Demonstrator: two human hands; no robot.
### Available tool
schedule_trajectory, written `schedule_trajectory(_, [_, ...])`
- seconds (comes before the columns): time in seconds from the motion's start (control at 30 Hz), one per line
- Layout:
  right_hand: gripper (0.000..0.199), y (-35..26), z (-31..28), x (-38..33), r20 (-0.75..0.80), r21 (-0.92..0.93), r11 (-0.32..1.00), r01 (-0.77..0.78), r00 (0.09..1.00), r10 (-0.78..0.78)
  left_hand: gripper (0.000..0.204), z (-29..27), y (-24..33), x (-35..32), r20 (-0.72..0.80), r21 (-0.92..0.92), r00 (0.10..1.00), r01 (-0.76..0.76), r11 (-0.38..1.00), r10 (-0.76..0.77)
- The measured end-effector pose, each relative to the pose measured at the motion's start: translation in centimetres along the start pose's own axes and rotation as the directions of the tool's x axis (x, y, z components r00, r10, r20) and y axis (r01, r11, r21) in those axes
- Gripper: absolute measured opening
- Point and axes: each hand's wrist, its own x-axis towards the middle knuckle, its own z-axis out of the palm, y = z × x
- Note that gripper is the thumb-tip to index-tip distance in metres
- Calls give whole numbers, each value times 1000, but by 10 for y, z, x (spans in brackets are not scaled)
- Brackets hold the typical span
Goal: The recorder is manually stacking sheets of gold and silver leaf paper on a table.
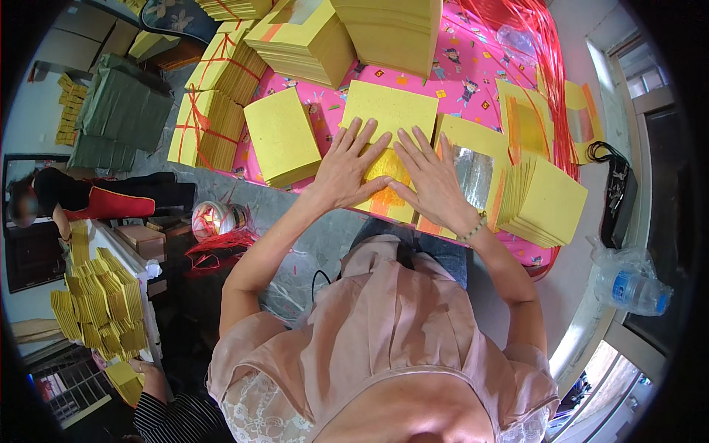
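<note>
My left hand (343, 168) and my right hand (437, 179) lie flat, fingers stretched out, on yellow paper (391, 107). A shiny gold foil patch (390, 193) shows between them, and my thumbs come close together over it. Whether it is one sheet or a stack under my palms I cannot tell. Beside my right hand lies yellow paper with a silver foil patch (470, 179), partly hidden by that hand. A fanned stack of yellow paper (550, 201) sits right of it. Left of my left hand is a neat yellow paper stack (282, 134).
Tall yellow stacks (310, 55) and red-tied bundles (209, 129) stand at the far left of the pink patterned table cover (473, 63). Red strings (557, 96) hang at the right. Two other people work at a side table with paper (103, 303). A plastic bottle (639, 293) lies at right.
</note>
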Motion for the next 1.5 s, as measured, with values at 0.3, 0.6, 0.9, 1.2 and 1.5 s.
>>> schedule_trajectory(0.3, [69, 11, 15, -6, 22, 133, 990, 50, 998, -54, 84, -3, -5, -3, 10, -55, 1000, 14, 998, -14])
schedule_trajectory(0.6, [64, 18, 12, -18, 54, 161, 987, 31, 998, -40, 95, -6, -1, -8, 4, -42, 996, 87, 995, -87])
schedule_trajectory(0.9, [45, 22, 6, 4, -213, 123, 992, 17, 977, 10, 95, 1, 10, -19, -93, 26, 964, 252, 967, -248])
schedule_trajectory(1.2, [25, 38, 25, 22, -491, -47, 988, 146, 858, -150, 63, -28, 43, -9, 74, -650, 924, 331, 684, -376])
schedule_trajectory(1.5, [23, 35, 16, 26, -571, -65, 972, 228, 790, -223, 38, -8, 26, 29, 309, -932, 804, 150, -329, -508])
